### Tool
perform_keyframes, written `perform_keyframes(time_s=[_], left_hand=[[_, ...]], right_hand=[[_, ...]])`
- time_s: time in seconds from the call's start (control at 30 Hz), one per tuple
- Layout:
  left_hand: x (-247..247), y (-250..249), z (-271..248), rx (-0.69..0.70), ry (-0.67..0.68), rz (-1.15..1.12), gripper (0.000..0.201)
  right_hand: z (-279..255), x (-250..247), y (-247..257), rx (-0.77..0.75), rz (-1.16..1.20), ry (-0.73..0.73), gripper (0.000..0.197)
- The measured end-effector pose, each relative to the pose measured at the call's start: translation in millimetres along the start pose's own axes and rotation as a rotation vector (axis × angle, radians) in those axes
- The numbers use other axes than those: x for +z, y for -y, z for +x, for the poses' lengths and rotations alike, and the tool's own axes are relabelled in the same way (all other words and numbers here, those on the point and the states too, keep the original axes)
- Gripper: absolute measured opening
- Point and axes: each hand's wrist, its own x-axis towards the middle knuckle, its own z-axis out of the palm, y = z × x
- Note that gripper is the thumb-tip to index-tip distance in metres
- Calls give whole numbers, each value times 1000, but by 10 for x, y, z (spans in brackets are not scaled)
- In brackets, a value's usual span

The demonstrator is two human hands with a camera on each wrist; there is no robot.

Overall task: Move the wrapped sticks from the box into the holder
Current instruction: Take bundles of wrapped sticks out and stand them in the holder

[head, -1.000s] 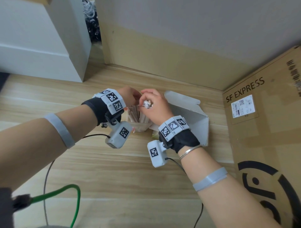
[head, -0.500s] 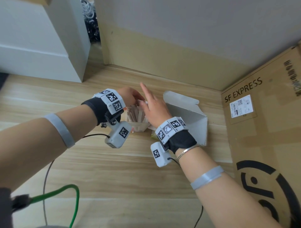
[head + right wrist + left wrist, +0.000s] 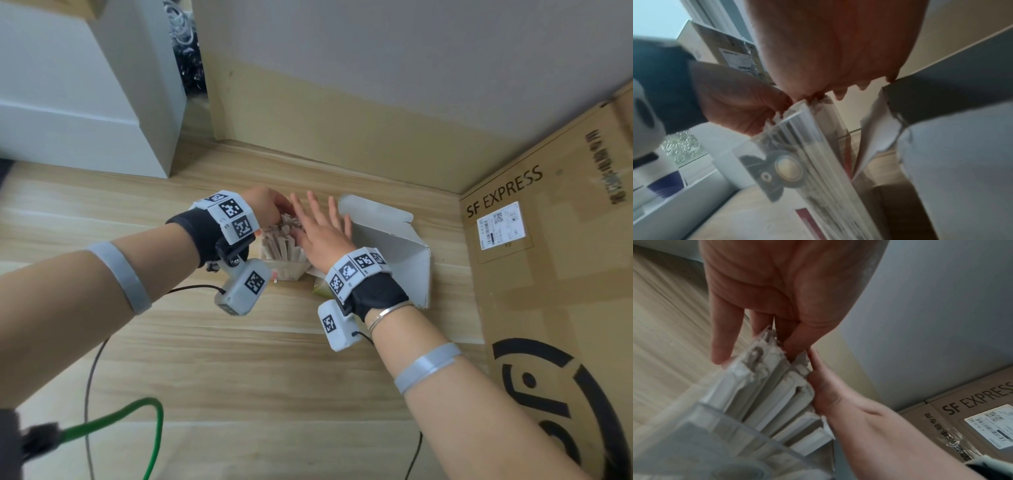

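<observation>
Pale wood-grain flooring (image 3: 274, 359) is seen running to a beige wall, with an SF EXPRESS carton (image 3: 548, 274) at 3 o'clock. At centre, a clear holder (image 3: 284, 270) is shown packed with wrapped sticks (image 3: 281, 243), which stand upright in a fanned bundle. An opened white box (image 3: 394, 246) is seen just beside it at 3 o'clock (its contents cannot be made out). The stick tops are pinched by the left hand (image 3: 267, 205), thumb against fingers in the left wrist view. The right hand (image 3: 322, 233) is held flat, fingers straight and spread, against the bundle's 3 o'clock side. The transfer is judged nearly finished, with only tidying left. One second earlier, a stick end was gripped by the right hand; nothing is gripped by it now.
</observation>
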Motion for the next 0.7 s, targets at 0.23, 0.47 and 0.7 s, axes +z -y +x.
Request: perform_keyframes(time_s=[0.23, 0.47, 0.7], left_hand=[[62, -137, -58, 95, -96, -56, 45], [248, -524, -90, 201, -220, -121, 47], [678, -864, -66, 89, -105, -107, 60]], right_hand=[[-12, -106, -212, 18, 196, -394, 37], [-235, -286, -455, 125, 273, -311, 33], [-397, -280, -766, 177, 276, -181, 29]])
